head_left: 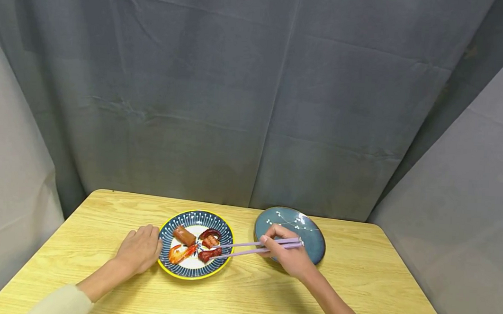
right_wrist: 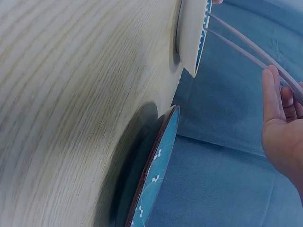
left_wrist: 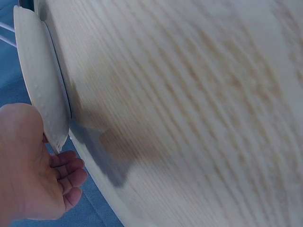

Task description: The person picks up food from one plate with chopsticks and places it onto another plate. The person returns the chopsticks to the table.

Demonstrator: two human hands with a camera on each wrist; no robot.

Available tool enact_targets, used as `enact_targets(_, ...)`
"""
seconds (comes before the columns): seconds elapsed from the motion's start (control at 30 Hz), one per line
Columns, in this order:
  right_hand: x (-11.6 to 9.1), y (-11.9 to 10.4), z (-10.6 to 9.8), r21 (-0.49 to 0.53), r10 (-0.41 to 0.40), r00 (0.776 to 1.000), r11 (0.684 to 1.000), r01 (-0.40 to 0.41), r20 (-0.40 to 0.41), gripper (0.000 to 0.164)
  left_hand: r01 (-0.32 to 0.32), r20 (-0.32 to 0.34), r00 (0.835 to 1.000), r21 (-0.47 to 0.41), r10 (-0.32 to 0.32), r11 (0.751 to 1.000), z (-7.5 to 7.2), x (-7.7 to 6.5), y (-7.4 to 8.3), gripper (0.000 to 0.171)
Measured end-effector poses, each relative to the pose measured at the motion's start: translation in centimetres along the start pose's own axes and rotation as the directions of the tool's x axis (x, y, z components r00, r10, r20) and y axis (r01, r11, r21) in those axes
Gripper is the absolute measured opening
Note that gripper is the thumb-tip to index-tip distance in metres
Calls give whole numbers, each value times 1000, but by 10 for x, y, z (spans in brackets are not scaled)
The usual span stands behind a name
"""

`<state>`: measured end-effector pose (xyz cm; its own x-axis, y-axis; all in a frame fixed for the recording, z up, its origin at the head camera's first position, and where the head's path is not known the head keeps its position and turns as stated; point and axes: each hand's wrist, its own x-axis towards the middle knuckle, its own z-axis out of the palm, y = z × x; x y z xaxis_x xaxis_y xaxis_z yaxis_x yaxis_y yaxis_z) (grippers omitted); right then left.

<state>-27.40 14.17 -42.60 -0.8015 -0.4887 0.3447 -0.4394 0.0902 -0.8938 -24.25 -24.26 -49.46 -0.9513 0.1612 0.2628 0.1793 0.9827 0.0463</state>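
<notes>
My left hand [head_left: 141, 247] holds the left rim of a blue-and-white patterned plate [head_left: 164, 252] with a yellow edge. In the left wrist view, the rim passes between the thumb side and the curled fingers [left_wrist: 71, 177]. Four pieces of food lie on it: a brown roll [head_left: 184, 235], an orange shrimp [head_left: 181, 254], a dark curled piece with a ridged end [head_left: 210, 238] and a dark red chunk [head_left: 209, 255]. My right hand [head_left: 286, 256] grips two lilac chopsticks [head_left: 251, 248]. Their tips reach over the plate's right side, one at the red chunk; whether they pinch it I cannot tell.
A dark blue plate [head_left: 315, 245] with white blossom sprigs stands to the right, partly beneath my right hand. Both plates are on a light wooden table [head_left: 369, 272]. Grey cloth [head_left: 237, 104] hangs behind it, with paler cloth at both sides.
</notes>
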Motion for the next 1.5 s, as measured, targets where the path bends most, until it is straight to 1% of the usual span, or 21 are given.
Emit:
enact_targets(0.13, 1, 1, -2, -9, 5, 1000, 1000, -5, 16, 24, 4, 2, 1000, 0, -4, 1000, 0, 0, 0, 17)
enact_targets(0.37, 3, 10, -2, -4, 0, 999, 1000, 0, 43, 16, 6, 4, 1000, -4, -6, 1000, -1, 0, 0, 16)
enact_targets(0.63, 6, 21, -1, 45, 57, 998, 997, -59, 38, 29, 7, 2, 1000, -8, -7, 1000, -1, 0, 0, 16)
enact_targets(0.93, 11, 29, 4, 97, 150, 988, 984, -147, -29, 30, -2, -7, 1000, -2, 2, 1000, -2, -1, 2, 16)
enact_targets(1.07, 12, 32, 6, 114, 159, 985, 982, -151, -65, 30, -4, -9, 1000, 1, 4, 1000, -2, -1, 1, 16)
enact_targets(1.23, 13, 36, 8, 137, 159, 982, 980, -144, -102, 36, 1, -3, 1000, -3, -1, 1000, -2, 0, 1, 16)
enact_targets(1.33, 13, 39, 10, 156, 169, 977, 977, -149, -130, 40, 4, 1, 1000, -8, -4, 1000, -2, 0, 0, 16)
enact_targets(1.5, 11, 41, 13, 182, 194, 965, 970, -162, -178, 41, 5, 4, 1000, -11, -5, 1000, -2, 0, 1, 16)
